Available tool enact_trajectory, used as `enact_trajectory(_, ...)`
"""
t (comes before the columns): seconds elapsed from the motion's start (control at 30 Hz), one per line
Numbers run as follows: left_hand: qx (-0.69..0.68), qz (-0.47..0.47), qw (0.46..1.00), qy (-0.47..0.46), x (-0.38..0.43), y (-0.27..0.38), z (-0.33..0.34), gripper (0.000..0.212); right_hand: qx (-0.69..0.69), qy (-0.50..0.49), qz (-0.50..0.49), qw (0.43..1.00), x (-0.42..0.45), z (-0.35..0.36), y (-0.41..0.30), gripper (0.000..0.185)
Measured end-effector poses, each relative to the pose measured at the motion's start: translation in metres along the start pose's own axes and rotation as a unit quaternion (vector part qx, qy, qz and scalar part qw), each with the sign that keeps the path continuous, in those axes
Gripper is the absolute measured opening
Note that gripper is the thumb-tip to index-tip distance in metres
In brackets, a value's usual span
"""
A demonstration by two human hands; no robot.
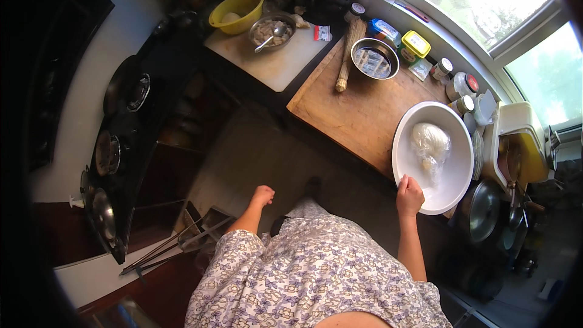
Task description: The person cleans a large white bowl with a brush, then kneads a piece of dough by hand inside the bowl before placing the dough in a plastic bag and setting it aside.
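Observation:
My left hand (263,195) hangs over the floor in front of my body, its fingers curled and nothing visible in it. At the near edge of a large white basin (455,182), my right hand (410,196) has its fingers bent. It overlaps the rim in the picture, and whether it grips the rim is hidden. Inside the basin lies a clear plastic bag (430,140) with a whitish lump in it. The basin sits on the right end of a wooden board (346,118). A steel bowl (375,59) stands farther back, beside a bundled straw whisk (350,57).
A white cutting board (268,70) holds a bowl of pale chunks (271,32) with a spoon and a yellow basin (239,11). Jars (462,85) and a yellow-lidded tub (414,46) line the window sill side. A stove (123,141) is at left; a pan lid (483,212) stands at right.

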State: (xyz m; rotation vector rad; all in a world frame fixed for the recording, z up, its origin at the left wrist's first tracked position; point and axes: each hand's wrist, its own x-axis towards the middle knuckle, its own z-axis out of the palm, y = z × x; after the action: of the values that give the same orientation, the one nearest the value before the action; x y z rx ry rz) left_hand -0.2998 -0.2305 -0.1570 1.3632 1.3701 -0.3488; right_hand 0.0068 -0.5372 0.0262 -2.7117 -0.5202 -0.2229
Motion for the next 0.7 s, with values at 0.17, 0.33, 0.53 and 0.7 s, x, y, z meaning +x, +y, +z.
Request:
enact_trajectory(0.17, 0.003, -0.066, 0.997, 0.031, -0.048, -0.055, -0.031, 0.012, 0.011, 0.038, -0.027, 0.999, -0.003, -0.001, -0.001, 0.029)
enact_trajectory(0.33, -0.033, -0.062, 0.997, 0.023, -0.083, -0.087, -0.038, 0.012, 0.029, 0.038, -0.031, 0.998, -0.006, -0.003, -0.002, 0.028)
enact_trajectory(0.53, -0.023, -0.024, 0.999, 0.005, -0.07, -0.091, -0.042, 0.012, 0.577, 0.024, 0.102, 0.81, -0.003, -0.036, 0.006, 0.066)
enact_trajectory(0.7, -0.017, -0.006, 1.0, -0.02, -0.045, -0.067, -0.051, 0.011, 0.821, -0.098, 0.163, 0.539, -0.023, -0.07, -0.007, 0.049)
